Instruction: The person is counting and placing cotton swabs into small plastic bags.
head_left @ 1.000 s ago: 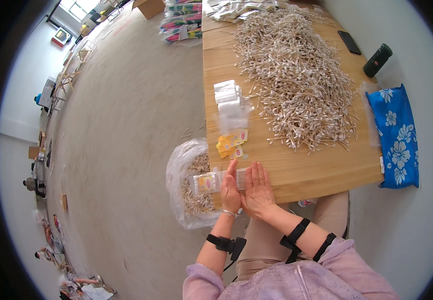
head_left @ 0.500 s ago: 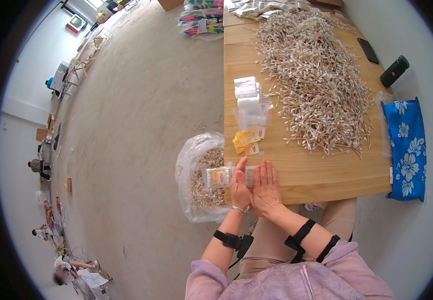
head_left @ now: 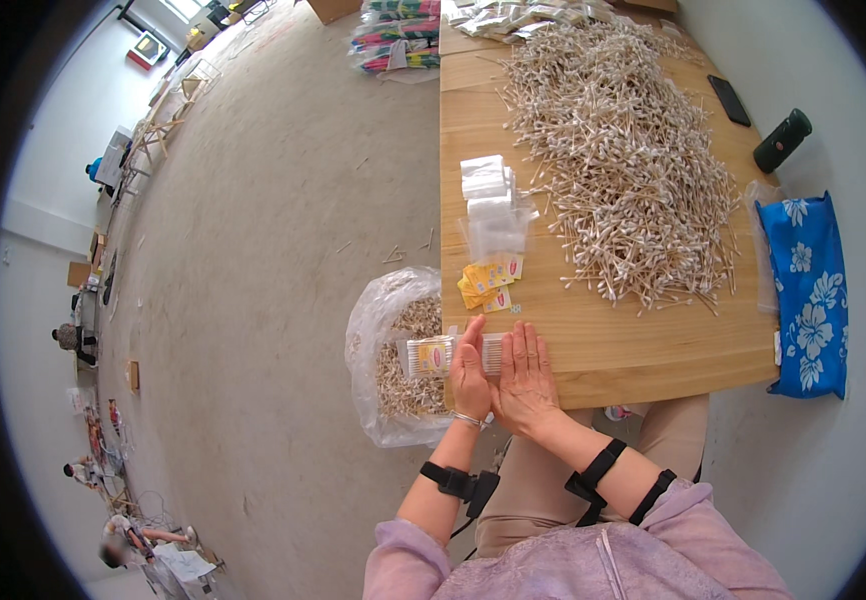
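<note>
Left hand and right hand pressed flat, side by side, clamping clear swab packet at near edge of wooden table. Packet overhangs plastic bag of swabs. Yellow labels, swab heap beyond.

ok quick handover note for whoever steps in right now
Left hand and right hand press a filled swab packet at the table edge.
Empty sleeves and yellow labels lie just beyond the hands; swab pile to the right.
Done: bag by the table holds swabs, as far as can be seen.
Left: the large pile.
</note>
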A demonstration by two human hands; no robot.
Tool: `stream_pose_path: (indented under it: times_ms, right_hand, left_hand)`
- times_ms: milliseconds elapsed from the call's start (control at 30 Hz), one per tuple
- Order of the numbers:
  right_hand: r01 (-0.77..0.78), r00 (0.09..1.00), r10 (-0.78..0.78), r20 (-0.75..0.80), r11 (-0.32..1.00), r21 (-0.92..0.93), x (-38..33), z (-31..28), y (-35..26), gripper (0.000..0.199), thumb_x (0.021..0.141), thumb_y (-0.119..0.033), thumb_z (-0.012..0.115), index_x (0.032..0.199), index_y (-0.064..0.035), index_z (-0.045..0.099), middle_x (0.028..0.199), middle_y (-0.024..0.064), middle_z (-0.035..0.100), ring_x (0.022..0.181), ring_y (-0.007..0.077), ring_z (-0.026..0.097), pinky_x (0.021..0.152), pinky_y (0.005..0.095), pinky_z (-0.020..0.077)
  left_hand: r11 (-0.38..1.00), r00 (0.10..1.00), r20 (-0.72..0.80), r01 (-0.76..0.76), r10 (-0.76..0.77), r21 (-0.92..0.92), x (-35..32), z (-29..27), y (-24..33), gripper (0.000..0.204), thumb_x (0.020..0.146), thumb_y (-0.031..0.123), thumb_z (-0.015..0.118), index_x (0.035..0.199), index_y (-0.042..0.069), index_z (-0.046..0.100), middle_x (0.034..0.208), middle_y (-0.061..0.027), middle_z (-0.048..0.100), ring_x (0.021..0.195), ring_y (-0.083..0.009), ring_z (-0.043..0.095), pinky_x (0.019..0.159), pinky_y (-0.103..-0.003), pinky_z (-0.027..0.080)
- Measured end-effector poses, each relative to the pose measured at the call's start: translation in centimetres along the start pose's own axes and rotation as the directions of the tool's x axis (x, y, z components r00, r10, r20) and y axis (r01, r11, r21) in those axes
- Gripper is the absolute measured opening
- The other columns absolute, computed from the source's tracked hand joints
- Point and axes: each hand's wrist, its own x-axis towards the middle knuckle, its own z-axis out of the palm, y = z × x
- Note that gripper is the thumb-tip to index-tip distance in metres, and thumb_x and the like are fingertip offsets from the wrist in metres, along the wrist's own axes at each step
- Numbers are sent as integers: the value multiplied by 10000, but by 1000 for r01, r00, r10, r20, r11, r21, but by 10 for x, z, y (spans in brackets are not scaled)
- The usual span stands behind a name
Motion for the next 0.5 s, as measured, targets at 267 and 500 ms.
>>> stream_pose_path:
  times_ms: [267, 500]
  right_hand:
    - [-11, 1000, 11, -6, 1000, -25, 1, 1, 0, 843, 823, -339, 532, 1409, 120, 135, 1493, 302, 102, 1414, 429, 50, 1149, 503, 30]
    - [3, 999, -1, 44, 998, -60, 4, 3, -6, 844, 831, -301, 501, 1415, 132, 71, 1495, 316, 60, 1412, 444, 15, 1147, 510, 13]
  left_hand:
    - [999, 1000, 22, -13, 12, 46, 1, 2, 4, 554, 1025, 379, 288, 1344, -59, 404, 1389, -158, 429, 1327, -226, 361, 1128, -332, 234]
    - [947, 997, 53, -77, 63, 312, 5, 2, 14, 536, 1027, 360, 293, 1337, -58, 422, 1396, -169, 428, 1337, -239, 356, 1118, -337, 245]
